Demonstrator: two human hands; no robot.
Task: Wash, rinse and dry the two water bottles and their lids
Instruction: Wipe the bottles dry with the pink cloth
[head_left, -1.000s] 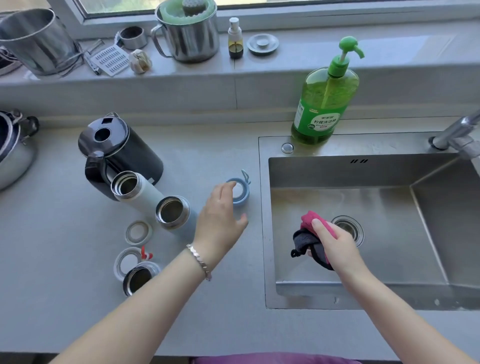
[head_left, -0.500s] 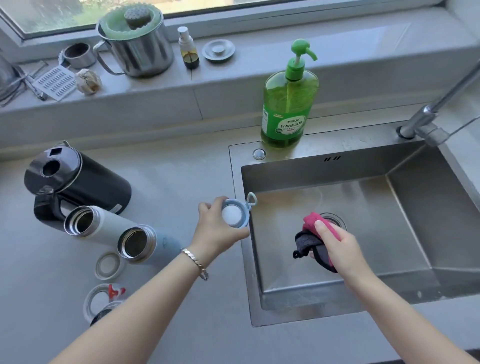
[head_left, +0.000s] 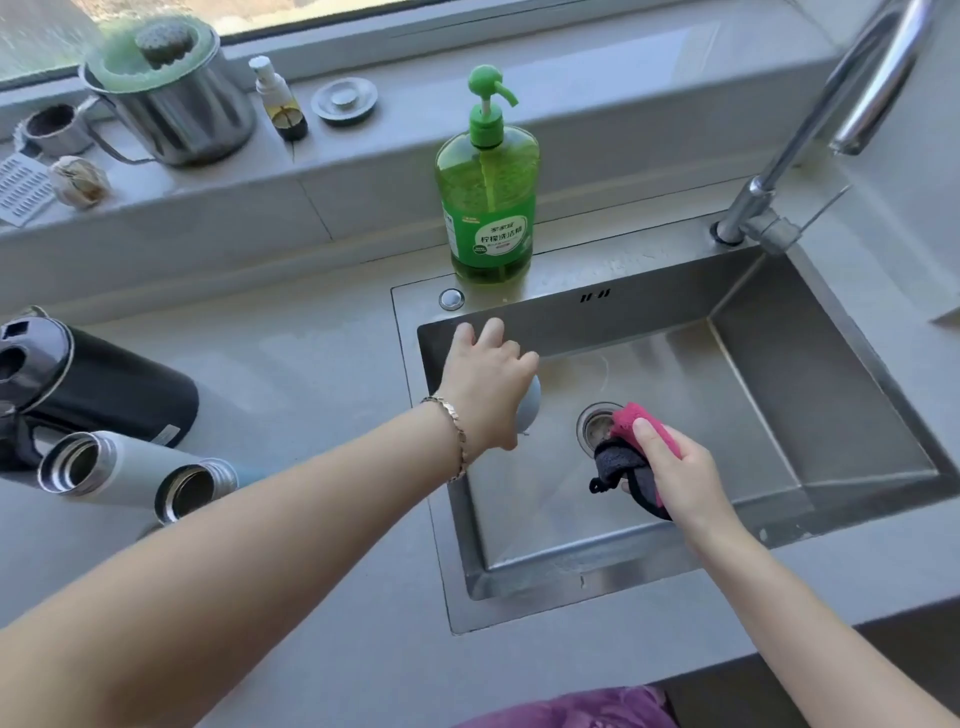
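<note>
- My left hand (head_left: 485, 382) is over the left side of the sink (head_left: 519, 605), palm down, fingers curled round a blue-grey lid (head_left: 531, 408); only the lid's edge shows under my palm
- My right hand (head_left: 680, 475) is lower in the basin, to the right of my left hand, clamped on a bunched pink and dark grey cloth (head_left: 636, 454), thumb pressed on the pink part
- The drain (head_left: 596, 423) lies just beside the cloth, between my two hands
- The two bottles are on the counter to the left of my left forearm, well apart from both hands: the white bottle (head_left: 111, 467) further out, the pale blue bottle (head_left: 189, 491) beside it, nearer my arm, both with open mouths
- A black kettle (head_left: 98, 382) sits just behind the bottles
- A green soap bottle (head_left: 488, 208) stands on the sink's rim, straight beyond my left hand
- The tap (head_left: 779, 202) rises beyond my right hand, at the far right corner
- A bracelet (head_left: 457, 439) is on my left wrist
</note>
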